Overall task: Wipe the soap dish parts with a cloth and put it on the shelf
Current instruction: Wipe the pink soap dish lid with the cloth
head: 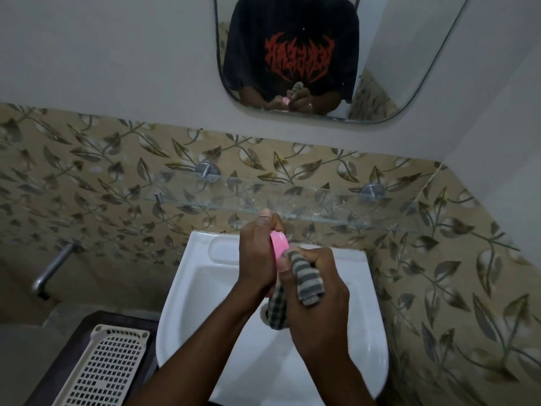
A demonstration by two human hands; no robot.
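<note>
Wiping looks midway: over the white ceramic sink (205, 291) the left hand (257, 259) keeps a tight grip on the pink plastic soap dish part (279, 244), the right hand (320, 297) has its grip round the grey-striped cloth (307, 278) pressed against it, and placing on the clear glass shelf (307, 202) remains.

1. The soap dish part (279, 243) is pink plastic, smooth with a slight gloss.
2. The cloth (307, 285) is soft woven fabric, matt, with grey and pale stripes.
3. The washbasin (205, 276) looks like white ceramic, smooth and glossy.
4. The shelf (292, 200) is clear glass on round, shiny metal brackets (207, 171).
5. The wall tiles (87, 177) are smooth, with a printed leaf pattern.
6. The tap (52, 268) is dull grey metal.
7. The basket (105, 367) is cream latticed plastic, matt.
</note>
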